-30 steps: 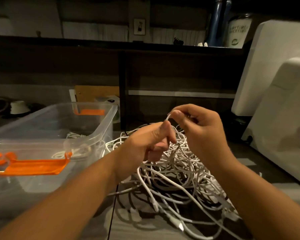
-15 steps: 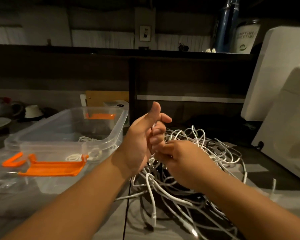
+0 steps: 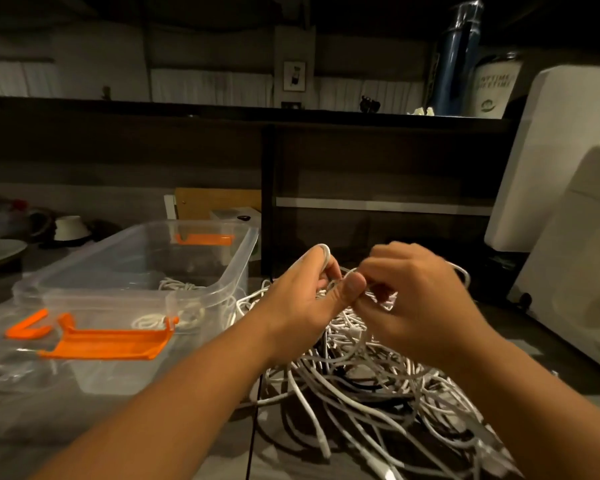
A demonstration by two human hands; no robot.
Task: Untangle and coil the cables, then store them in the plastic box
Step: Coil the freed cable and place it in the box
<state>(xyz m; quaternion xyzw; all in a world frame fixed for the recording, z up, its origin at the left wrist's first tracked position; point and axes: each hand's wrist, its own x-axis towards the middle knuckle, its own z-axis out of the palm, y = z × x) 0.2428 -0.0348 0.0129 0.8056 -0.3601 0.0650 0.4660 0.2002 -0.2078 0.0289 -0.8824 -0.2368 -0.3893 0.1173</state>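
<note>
Left hand (image 3: 302,299) curls round loop of white cable (image 3: 324,251), thumb clamping it. Right hand (image 3: 420,306), blurred, seems to pinch same strand at 3 o'clock of my thumb. Tangled pile (image 3: 361,386) at 6 o'clock under hands. Plastic box (image 3: 253,237) at 9 o'clock, coil (image 3: 174,285) inside. Cable looks light, limp, slick, and likely to snag at knots. I judge best hold is close to knot: feed slack, no yanking.

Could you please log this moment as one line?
untangling | left hand grips white cable | right hand pinches it | plastic box holds coiled cable
</note>
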